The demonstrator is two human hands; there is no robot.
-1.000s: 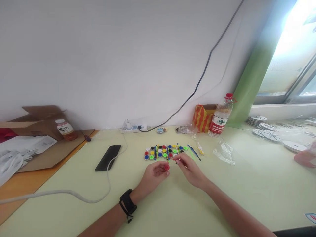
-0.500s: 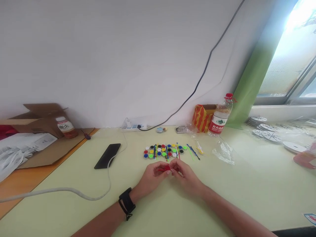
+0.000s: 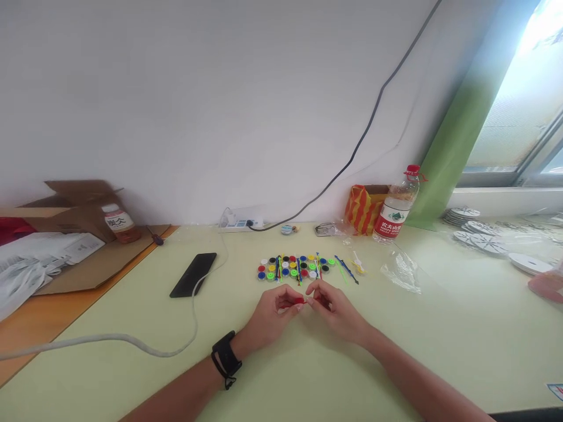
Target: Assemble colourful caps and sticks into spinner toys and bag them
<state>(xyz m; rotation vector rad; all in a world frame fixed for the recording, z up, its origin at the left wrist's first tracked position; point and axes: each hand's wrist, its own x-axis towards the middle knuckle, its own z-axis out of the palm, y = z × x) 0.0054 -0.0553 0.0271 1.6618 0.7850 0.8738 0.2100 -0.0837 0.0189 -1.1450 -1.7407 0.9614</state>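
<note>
The left hand and the right hand meet just above the near part of a pale yellow-green, smooth-topped bench, in front of rows of small coloured parts. The left fingers are clamped on a small, glossy red plastic piece, which sits at the tips of the thumb and forefinger, partly hidden by them. The right thumb and forefinger are bent close to the piece's right end — whether they grip it or only touch it, I cannot tell.

Beyond the hands lie small round plastic discs in red, blue, yellow, green, white and black, set out in rows, with bundles of thin coloured plastic sticks standing between them as dividers. Just right of the rows are a dark blue notched stick, a thin light-green stick and a white-and-yellow plastic piece.

To the left lies a flat black rectangular phone, with a thick white cable crossing its right edge. A black band circles the left wrist. Farther right stands a clear plastic bottle with a red cap and label — well apart from the hands.
</note>
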